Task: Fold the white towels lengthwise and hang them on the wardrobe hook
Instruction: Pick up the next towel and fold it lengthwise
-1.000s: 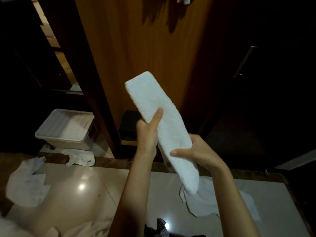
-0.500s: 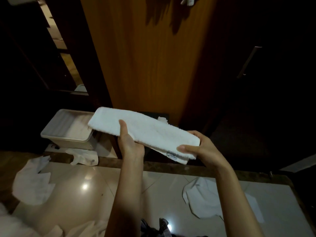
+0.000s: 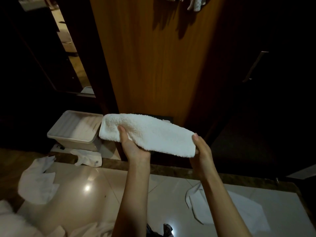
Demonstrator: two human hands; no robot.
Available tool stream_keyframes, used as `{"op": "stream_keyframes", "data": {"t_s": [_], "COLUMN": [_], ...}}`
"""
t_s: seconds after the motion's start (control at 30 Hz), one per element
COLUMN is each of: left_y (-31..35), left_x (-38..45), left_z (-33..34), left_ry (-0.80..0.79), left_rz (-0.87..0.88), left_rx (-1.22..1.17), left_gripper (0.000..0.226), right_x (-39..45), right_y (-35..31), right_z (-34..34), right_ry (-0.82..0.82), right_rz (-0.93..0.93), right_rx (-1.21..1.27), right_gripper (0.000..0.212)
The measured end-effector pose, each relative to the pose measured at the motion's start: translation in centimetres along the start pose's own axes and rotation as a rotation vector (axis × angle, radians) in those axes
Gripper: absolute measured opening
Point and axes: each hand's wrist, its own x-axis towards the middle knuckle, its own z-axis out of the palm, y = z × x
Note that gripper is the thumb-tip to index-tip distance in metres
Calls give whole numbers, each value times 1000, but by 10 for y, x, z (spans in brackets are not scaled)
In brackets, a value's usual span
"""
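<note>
Here the folded towel (image 3: pixel 150 134) lies level (long axis left-right), left hand (image 3: pixel 133 147) and right hand (image 3: pixel 201 151) each pinching it.

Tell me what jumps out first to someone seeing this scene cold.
The folded white towel at centre frame, held level between the left hand and the right hand, in front of the wooden wardrobe panel. Then the pale plastic bin on the floor to the left, and loose white towels scattered on the shiny tiles: one far left, one lower right.
</note>
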Motion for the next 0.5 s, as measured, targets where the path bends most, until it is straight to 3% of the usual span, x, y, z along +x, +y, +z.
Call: {"op": "stream_keyframes", "data": {"t_s": [0.07, 0.2, 0.23, 0.4, 0.5], "left_y": [1, 3, 4, 7, 11], "left_x": [0, -1, -1, 3, 4], "left_z": [1, 2, 2, 4, 10], "left_ry": [-14, -45, -59, -89, -97], "left_rz": [-16, -34, -38, -14, -13], "left_rx": [15, 35, 28, 96, 68], "left_gripper": [38, 37, 36, 38, 37], "right_x": [-1, -4, -5, 0, 2], "right_y": [1, 2, 3, -5, -20], "right_z": [0, 5, 6, 1, 1], "right_ry": [-27, -189, -222, -236, -140], "right_rz": [7, 47, 43, -106, -255], "right_rx": [-2, -36, -49, -115, -218], "right_gripper": [70, 109, 107, 45, 26]}}
